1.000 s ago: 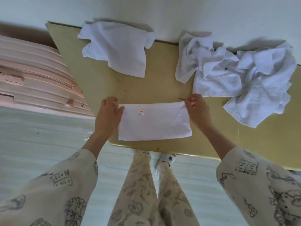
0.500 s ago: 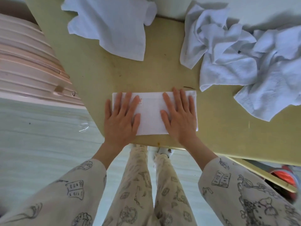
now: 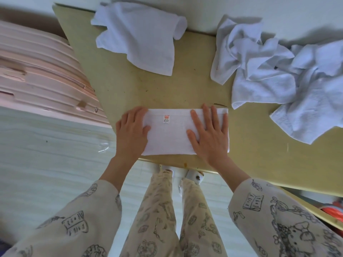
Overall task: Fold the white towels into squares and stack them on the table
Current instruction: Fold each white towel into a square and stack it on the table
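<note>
A white towel (image 3: 172,135) folded into a long rectangle lies near the front edge of the yellow-green table (image 3: 148,91), with a small red label (image 3: 166,118) facing up. My left hand (image 3: 131,132) is at the towel's left end, fingers curled over the edge and thumb on top. My right hand (image 3: 209,134) lies flat with fingers spread on the towel's right half. One loosely laid white towel (image 3: 141,38) sits at the table's back left. A crumpled heap of white towels (image 3: 278,80) sits at the back right.
A pink ribbed suitcase (image 3: 37,75) stands against the table's left side. A pale wall runs behind the table. My legs and slippered feet show below the front edge. Something orange-red (image 3: 334,210) sits under the table at the right.
Both hands slid outward from the towel's middle. The left hand went from flat on the cloth to curled at the left end, uncovering the label. The right hand stays flat.
</note>
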A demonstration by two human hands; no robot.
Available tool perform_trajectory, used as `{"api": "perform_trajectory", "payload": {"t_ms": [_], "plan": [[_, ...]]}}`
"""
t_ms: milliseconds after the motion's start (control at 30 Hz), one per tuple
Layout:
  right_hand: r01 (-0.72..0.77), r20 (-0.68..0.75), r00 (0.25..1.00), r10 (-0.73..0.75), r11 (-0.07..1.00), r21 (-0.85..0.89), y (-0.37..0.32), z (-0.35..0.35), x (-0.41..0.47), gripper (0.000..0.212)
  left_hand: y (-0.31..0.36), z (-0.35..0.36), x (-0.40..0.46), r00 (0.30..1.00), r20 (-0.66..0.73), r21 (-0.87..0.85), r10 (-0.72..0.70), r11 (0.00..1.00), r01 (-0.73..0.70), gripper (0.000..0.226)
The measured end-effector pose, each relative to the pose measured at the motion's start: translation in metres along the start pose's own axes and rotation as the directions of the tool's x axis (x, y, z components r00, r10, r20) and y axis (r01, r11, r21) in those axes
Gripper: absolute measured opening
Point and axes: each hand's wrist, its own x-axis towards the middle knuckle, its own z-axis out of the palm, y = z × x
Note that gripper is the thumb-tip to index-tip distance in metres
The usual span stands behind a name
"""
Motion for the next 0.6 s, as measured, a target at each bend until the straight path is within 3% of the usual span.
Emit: {"api": "perform_trajectory", "payload": {"t_ms": [200,333,400,500,600], "plan": [[0.001,0.01,1.0,0.0,1.0,-0.003,0.0,0.0,0.0,0.06,0.016,-0.02,0.042,0.898,0.339,0.145,-0.281,0.959,0.245,0.052],[-0.002,0.015,1.0,0.002,1.0,-0.001,0.0,0.0,0.0,0.06,0.022,-0.022,0.046,0.871,0.384,0.219,-0.306,0.947,0.237,0.04],[-0.001,0.015,1.0,0.001,1.0,0.005,0.0,0.0,0.0,0.06,0.022,-0.021,0.042,0.887,0.344,0.156,-0.308,0.95,0.269,0.036],[-0.005,0.01,1.0,0.005,1.0,0.007,-0.001,0.0,0.0,0.06,0.019,-0.019,0.03,0.889,0.282,-0.07,-0.36,0.917,0.393,0.042],[-0.01,0.011,1.0,0.01,1.0,0.005,-0.001,0.0,0.0,0.059,0.012,-0.018,0.02,0.81,0.32,-0.36,-0.492,0.728,0.584,0.048]]}}
